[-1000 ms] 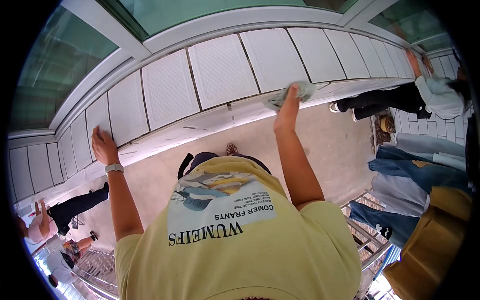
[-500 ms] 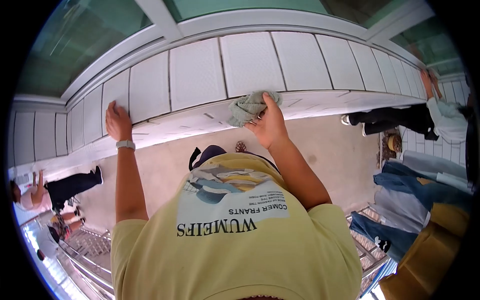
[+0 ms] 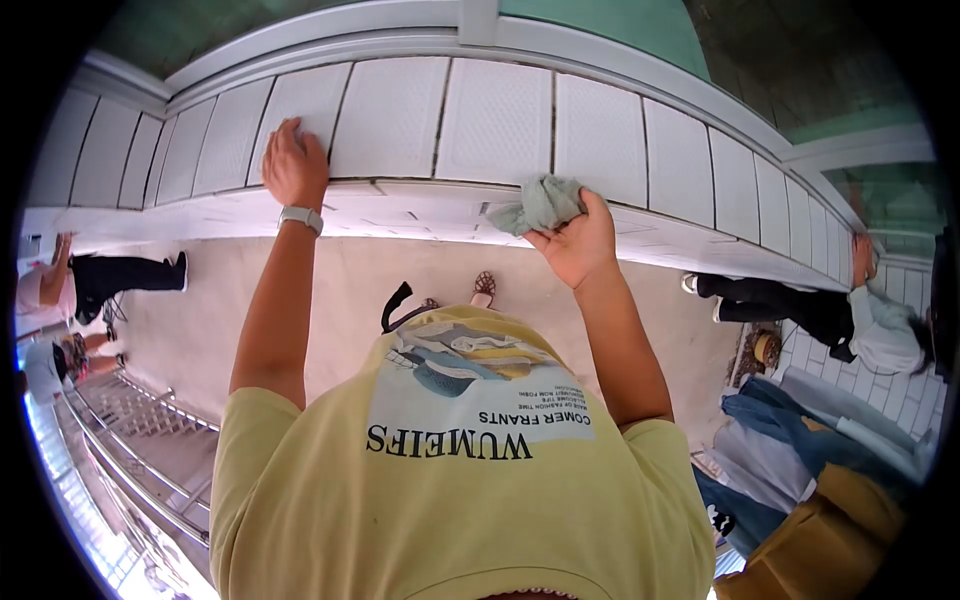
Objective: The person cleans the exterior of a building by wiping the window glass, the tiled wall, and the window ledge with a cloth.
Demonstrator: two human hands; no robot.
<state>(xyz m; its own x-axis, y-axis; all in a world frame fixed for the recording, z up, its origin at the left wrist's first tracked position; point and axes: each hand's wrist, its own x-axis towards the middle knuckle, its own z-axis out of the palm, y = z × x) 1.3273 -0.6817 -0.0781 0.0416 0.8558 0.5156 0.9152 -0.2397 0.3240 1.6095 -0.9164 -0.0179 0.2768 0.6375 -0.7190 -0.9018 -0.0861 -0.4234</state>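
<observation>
My right hand point(image 3: 580, 243) grips a crumpled grey-green cloth point(image 3: 545, 203) against the front edge of a white tiled ledge point(image 3: 495, 120). Part of the cloth hangs over that edge, and the fingers behind it are partly hidden. To the left, my left hand point(image 3: 296, 168) lies on top of the ledge, its fingers stretched over a tile and holding nothing. A pale watch point(image 3: 301, 218) is on the left wrist.
Window frames point(image 3: 640, 50) border the back of the ledge. One person point(image 3: 885, 325) is at the far right, with hands at the ledge; another person point(image 3: 60, 290) is at the left. Clothes point(image 3: 800, 450) hang at lower right. A metal railing point(image 3: 150, 465) runs at lower left.
The view has shifted and levelled along the ledge. My left hand now reaches farther onto the tiles. My right hand has turned, and the cloth in it is more bunched.
</observation>
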